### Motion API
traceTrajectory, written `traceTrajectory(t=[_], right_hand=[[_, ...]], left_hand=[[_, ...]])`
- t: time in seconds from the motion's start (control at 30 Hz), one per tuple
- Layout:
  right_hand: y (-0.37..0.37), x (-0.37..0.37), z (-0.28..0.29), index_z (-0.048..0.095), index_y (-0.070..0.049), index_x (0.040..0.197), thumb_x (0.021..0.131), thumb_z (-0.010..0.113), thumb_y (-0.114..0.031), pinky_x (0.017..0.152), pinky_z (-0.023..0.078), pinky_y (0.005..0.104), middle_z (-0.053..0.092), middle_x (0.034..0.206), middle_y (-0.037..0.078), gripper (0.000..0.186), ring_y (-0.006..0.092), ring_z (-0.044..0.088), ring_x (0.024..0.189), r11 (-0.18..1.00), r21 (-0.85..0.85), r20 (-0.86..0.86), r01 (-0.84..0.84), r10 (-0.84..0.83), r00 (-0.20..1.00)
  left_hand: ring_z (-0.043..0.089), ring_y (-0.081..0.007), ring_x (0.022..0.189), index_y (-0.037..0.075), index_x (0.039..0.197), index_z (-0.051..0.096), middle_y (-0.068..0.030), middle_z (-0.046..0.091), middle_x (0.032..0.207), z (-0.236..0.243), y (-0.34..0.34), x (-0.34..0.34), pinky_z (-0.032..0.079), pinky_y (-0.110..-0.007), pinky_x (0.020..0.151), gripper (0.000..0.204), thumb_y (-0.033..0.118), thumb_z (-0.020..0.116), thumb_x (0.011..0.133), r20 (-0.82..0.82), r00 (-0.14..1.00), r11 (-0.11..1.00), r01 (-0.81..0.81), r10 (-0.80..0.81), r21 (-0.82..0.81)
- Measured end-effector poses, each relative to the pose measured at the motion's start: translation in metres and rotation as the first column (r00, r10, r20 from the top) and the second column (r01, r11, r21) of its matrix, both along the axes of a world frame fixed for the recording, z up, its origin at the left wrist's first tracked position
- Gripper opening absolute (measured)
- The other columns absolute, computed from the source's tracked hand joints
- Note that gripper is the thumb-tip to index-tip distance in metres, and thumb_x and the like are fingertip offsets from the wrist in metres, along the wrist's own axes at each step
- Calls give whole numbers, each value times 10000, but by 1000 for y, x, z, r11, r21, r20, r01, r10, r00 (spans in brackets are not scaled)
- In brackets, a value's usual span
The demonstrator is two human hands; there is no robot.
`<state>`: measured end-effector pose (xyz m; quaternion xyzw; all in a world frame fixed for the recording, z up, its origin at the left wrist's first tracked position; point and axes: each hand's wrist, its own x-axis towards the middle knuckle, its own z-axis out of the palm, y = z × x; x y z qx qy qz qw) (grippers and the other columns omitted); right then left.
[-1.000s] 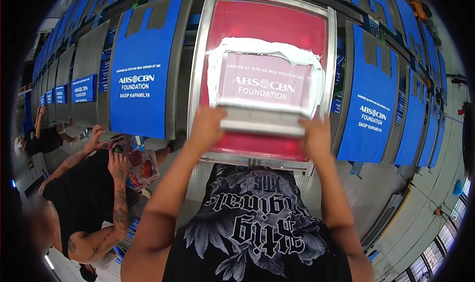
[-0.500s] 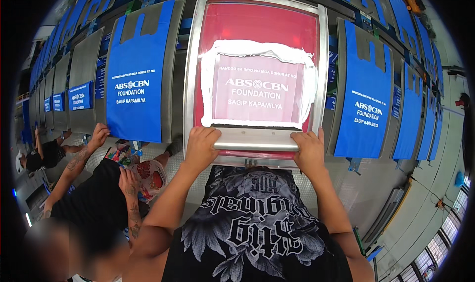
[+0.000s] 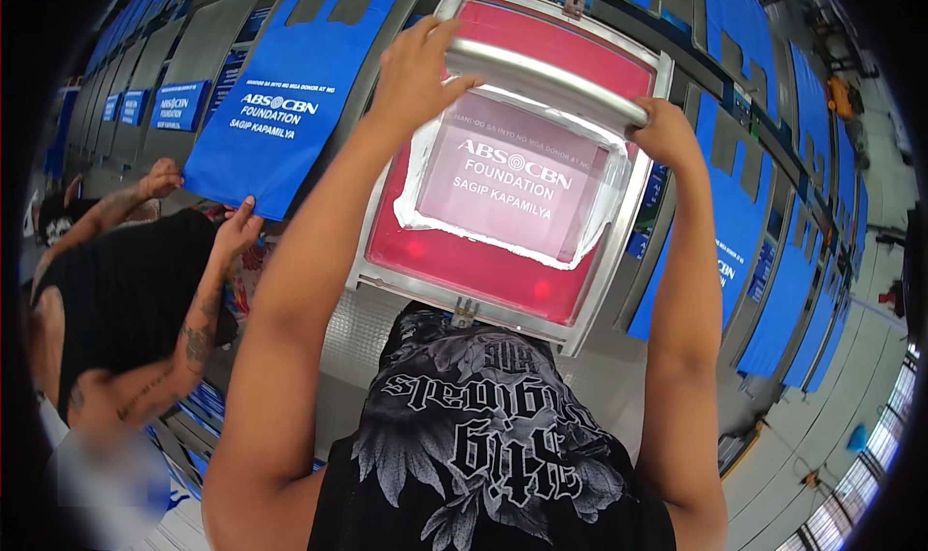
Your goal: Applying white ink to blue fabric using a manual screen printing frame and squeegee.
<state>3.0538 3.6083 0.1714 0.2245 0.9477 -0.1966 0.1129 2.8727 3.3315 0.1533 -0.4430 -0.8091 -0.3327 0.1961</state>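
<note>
A long metal-backed squeegee (image 3: 556,79) lies across the far part of a metal-framed printing screen (image 3: 633,208) with red mesh. My left hand (image 3: 418,75) is at its left end, the thumb below the bar and the fingers above. Gripping the right end is my right hand (image 3: 667,135), its fingers curled over the bar. White ink (image 3: 454,228) rings a pale rectangular stencil area (image 3: 512,179), through which white lettering shows. The squeegee's blade edge is mostly hidden under the bar.
On the left, a co-worker's two hands (image 3: 237,227) hold the lower edge of a blue bag (image 3: 290,97) on a grey board. More blue bags (image 3: 739,198) on boards stand in a row to the right. A metal hinge (image 3: 465,309) sits at the screen's near edge.
Both my hands and the squeegee have moved from the screen's near end to its far end. The view has turned, and the co-worker's second hand has come to the blue bag.
</note>
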Motion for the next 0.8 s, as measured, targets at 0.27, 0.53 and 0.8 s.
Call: traceTrajectory(t=[0.27, 0.53, 0.8], right_hand=[[29, -27, -37, 656, -45, 1041, 569, 718, -132, 825, 487, 383, 671, 920, 194, 484, 341, 644, 893, 990, 42, 16, -135, 135, 991], [-10, -53, -26, 636, -58, 1102, 610, 614, -140, 886, 466, 392, 641, 1016, 219, 499, 368, 600, 985, 978, 126, -29, -166, 171, 985], [-77, 7, 8, 631, -114, 1136, 657, 552, -59, 913, 451, 404, 639, 1060, 182, 489, 344, 588, 1025, 983, 129, 63, -133, 126, 990]], left_hand=[[587, -129, 657, 7, 846, 643, -57, 603, 686, -90, -183, 230, 475, -270, 579, 543, 544, 569, 857, 880, -215, 739, 644, 424, -199], [512, -77, 661, 28, 856, 651, 8, 572, 696, -121, -187, 274, 417, -224, 608, 394, 395, 530, 937, 935, -354, 906, 397, 3, 147], [493, -55, 583, 43, 771, 630, 16, 564, 673, -60, -168, 260, 414, -198, 547, 403, 380, 503, 952, 916, -396, 878, 415, -63, 239]])
